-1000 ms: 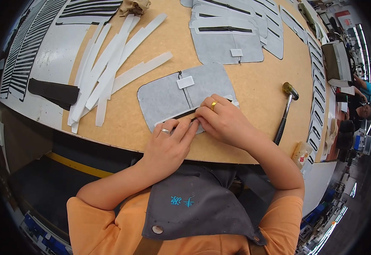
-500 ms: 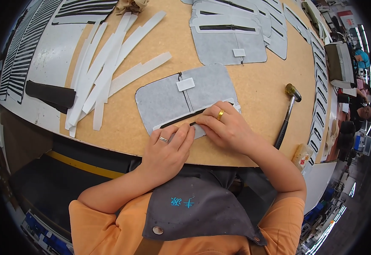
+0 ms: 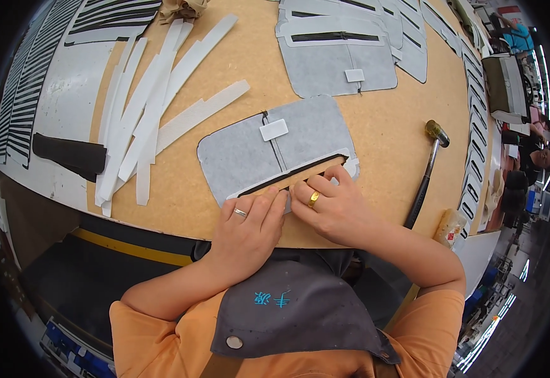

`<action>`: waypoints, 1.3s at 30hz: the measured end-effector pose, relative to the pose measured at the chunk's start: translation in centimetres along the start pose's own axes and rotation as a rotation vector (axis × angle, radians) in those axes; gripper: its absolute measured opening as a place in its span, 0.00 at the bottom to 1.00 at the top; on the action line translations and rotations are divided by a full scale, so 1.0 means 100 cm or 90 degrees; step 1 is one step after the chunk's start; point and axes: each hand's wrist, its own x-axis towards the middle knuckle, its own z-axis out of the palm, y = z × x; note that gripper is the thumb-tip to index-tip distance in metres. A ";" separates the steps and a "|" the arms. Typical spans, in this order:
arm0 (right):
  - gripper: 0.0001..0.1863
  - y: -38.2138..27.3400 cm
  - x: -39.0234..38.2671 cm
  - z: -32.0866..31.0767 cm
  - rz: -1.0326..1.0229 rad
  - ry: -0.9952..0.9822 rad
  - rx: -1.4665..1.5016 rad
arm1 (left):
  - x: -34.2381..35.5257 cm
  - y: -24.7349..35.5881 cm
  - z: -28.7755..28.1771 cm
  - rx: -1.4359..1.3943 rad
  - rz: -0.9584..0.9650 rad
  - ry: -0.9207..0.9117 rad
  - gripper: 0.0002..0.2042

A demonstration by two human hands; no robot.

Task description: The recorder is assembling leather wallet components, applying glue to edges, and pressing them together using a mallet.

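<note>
A grey panel with rounded corners lies before me on the board. It bears a small white tab on a narrow dark strip. Along its near side runs a long slot edged in black and framed in white, with tan board showing through. My left hand presses its closed fingers onto the slot's near edge, thumb mostly hidden. Beside it, almost touching, my right hand pinches the same edge with bent fingers. The fingers cover much of that edge.
White strips lie fanned out at the left, beside a folded dark piece. More grey panels overlap at the back. A hammer rests to the right, near a small clear packet. Co-workers appear at the far right.
My right hand has shifted slightly nearer to me along the slot's near edge, uncovering the slot's right end. My left hand stays at the edge. The panel has hardly moved.
</note>
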 end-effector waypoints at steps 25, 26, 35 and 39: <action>0.27 -0.015 -0.020 0.014 0.256 0.114 0.121 | 0.021 -0.021 -0.013 -0.190 0.018 -0.101 0.20; 0.27 -0.015 -0.020 0.015 0.259 0.115 0.122 | 0.020 -0.021 -0.012 -0.191 0.020 -0.104 0.20; 0.26 -0.020 -0.022 0.013 0.272 0.116 0.118 | 0.023 -0.029 -0.015 -0.149 0.126 -0.081 0.17; 0.26 -0.026 -0.026 0.019 0.314 0.188 0.146 | 0.030 -0.024 -0.016 -0.239 0.004 -0.103 0.16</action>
